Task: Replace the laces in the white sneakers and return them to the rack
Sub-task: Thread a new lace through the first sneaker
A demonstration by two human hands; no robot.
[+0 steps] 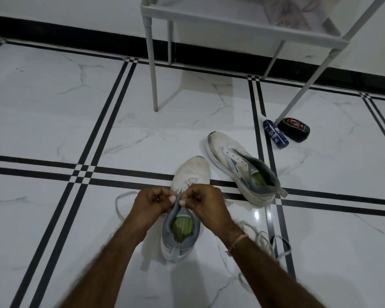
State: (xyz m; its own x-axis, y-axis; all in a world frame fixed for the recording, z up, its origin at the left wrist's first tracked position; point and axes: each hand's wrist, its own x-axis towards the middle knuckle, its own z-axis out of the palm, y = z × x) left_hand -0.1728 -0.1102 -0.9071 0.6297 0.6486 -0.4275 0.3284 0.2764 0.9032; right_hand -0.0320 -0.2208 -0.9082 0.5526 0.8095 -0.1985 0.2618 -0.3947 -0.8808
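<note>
A white sneaker (192,172) with a grey collar and green insole stands on the floor in front of me, toe pointing away. My left hand (152,200) and my right hand (203,200) meet over its tongue, both pinched on the white lace (120,196), which loops out to the left. The second white sneaker (231,156) lies to the right, unlaced, its eyelets bare. Loose laces (262,241) lie in a heap behind my right wrist. The grey rack (231,25) stands at the back.
A blue bottle (275,133) and a black shoe-polish tin (295,130) lie by the rack's front right leg (307,85). Coloured cords sit on the rack's shelf (291,12). The floor is white marble tile with black stripes; a black skirting runs along the wall.
</note>
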